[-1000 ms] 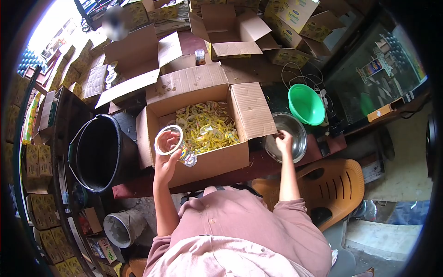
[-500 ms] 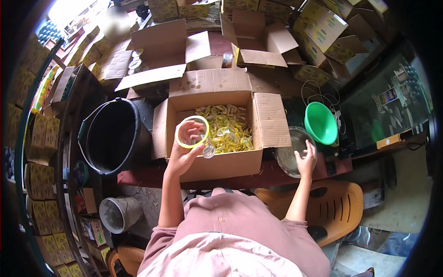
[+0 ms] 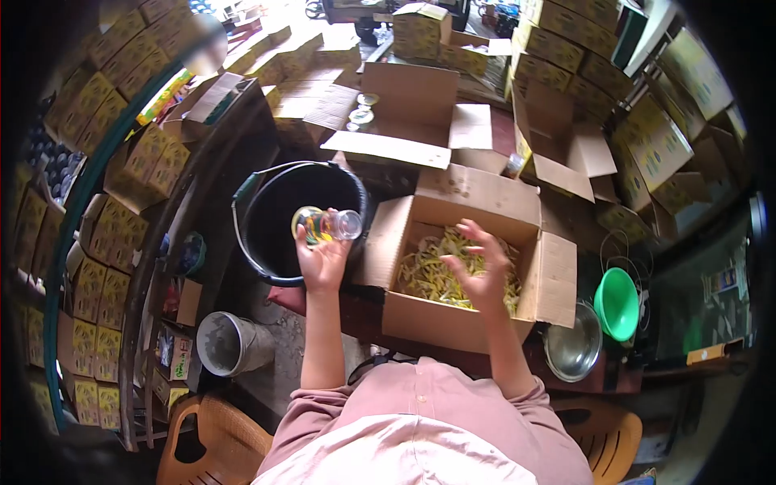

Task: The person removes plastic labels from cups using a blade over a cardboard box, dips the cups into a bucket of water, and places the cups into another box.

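My left hand [image 3: 322,260] is closed around a clear plastic jar [image 3: 347,225], which is tilted sideways over the near right part of the black bucket [image 3: 271,263]. Yellow and other bright colours show on the jar's left part. Above the open carton [image 3: 440,322], my right hand [image 3: 485,275] has its fingers spread and nothing in them. Many small yellowish wrapped pieces [image 3: 416,271] fill the carton's bottom, partly hidden behind that hand.
To the right of the carton stand a metal bowl [image 3: 578,356] and a green bowl [image 3: 617,303]. Other open cartons [image 3: 408,89] sit behind it. A grey bucket [image 3: 250,343] is on the floor at left, near an orange chair [image 3: 214,440]. Stacked boxes [image 3: 97,339] line the left shelves.
The view has turned left. My left hand has carried the jar from the carton's front left to the black bucket. My right hand has moved from the metal bowl to above the carton.
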A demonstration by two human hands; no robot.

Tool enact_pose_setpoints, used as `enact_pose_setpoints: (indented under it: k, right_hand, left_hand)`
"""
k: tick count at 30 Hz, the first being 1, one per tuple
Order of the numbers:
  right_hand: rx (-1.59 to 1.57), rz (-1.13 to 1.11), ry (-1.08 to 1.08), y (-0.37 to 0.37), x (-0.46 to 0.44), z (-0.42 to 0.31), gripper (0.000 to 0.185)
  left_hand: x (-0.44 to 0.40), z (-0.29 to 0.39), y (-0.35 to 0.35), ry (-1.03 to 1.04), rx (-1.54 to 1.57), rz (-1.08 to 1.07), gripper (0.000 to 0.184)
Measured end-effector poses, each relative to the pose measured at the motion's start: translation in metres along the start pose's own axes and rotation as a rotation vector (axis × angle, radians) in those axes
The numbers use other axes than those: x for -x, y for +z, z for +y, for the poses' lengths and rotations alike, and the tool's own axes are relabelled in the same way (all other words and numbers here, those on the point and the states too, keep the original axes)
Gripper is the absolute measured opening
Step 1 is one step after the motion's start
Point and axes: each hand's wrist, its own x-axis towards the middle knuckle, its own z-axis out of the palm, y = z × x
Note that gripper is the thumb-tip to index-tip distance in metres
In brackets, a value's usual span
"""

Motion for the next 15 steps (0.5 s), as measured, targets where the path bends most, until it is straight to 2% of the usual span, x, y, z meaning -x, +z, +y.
enact_pose_setpoints:
  k: [2, 6, 8, 10, 12, 13, 14, 15]
  right_hand:
    - [-0.067, -0.198, -0.014, 0.047, -0.021, -0.034, 0.059]
    - [-0.042, -0.33, -0.237, 0.123, -0.037, -0.048, 0.065]
    - [-0.134, -0.418, -0.23, 0.141, -0.036, -0.055, 0.056]
    - [-0.198, -0.497, -0.076, 0.15, -0.036, -0.059, 0.051]
    - [-0.2, -0.354, -0.185, 0.158, -0.043, -0.059, 0.049]
    - [-0.183, -0.296, -0.162, 0.159, -0.045, -0.059, 0.048]
    - [-0.139, -0.281, -0.1, 0.159, -0.046, -0.06, 0.046]
    - [-0.042, -0.37, -0.119, 0.157, -0.047, -0.055, 0.044]
  left_hand:
    - [0.007, 0.006, -0.006, -0.079, 0.152, 0.026, 0.045]
    - [0.027, 0.014, 0.004, -0.143, 0.234, 0.068, 0.048]
    - [0.032, 0.023, 0.001, -0.124, 0.207, 0.09, 0.049]
    - [0.035, 0.03, 0.004, -0.127, 0.165, 0.074, 0.058]
    - [0.045, 0.036, 0.031, -0.357, 0.093, 0.165, 0.069]
    - [0.051, 0.045, 0.023, -0.459, -0.038, 0.052, 0.079]
    - [0.06, 0.056, 0.016, -0.532, -0.196, -0.024, 0.079]
    - [0.071, 0.069, 0.013, -0.557, -0.383, -0.1, 0.079]
